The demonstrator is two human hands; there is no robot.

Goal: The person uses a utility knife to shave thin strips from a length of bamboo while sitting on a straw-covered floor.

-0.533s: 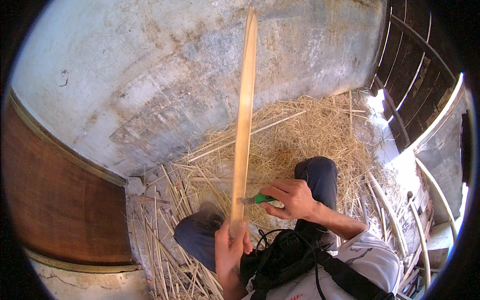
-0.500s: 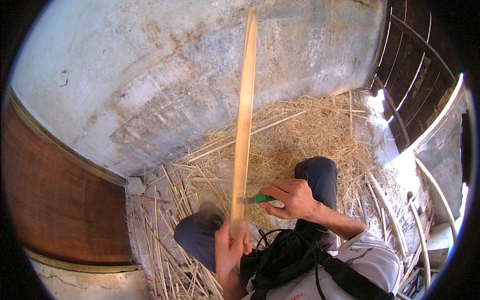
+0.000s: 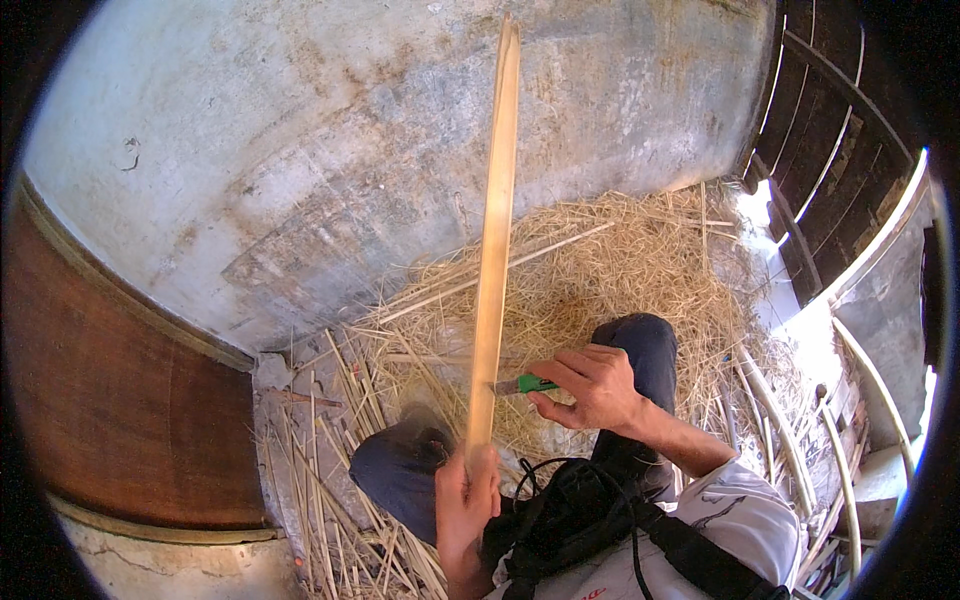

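A long pale strip of split bamboo or wood (image 3: 495, 210) stands nearly upright before me, its far end reaching up in front of the wall. My left hand (image 3: 467, 488) is closed around its lower end. In my right hand (image 3: 592, 385) is a green-handled utility knife (image 3: 537, 384), gripped between thumb and fingers. Its blade points left and meets, or almost meets, the strip's right edge a little above my left hand. The exact contact at the blade tip is too small to tell.
Pale shavings (image 3: 600, 260) cover the floor between my knees and the stained wall (image 3: 330, 150). Thin sticks (image 3: 330, 480) lie in a heap at the left, beside a brown wooden panel (image 3: 140, 380). Curved poles (image 3: 845, 470) stand at the right, below dark slats (image 3: 830, 130).
My right hand has moved slightly up and to the right with the knife. The strip and my left hand have shifted a little to the right.
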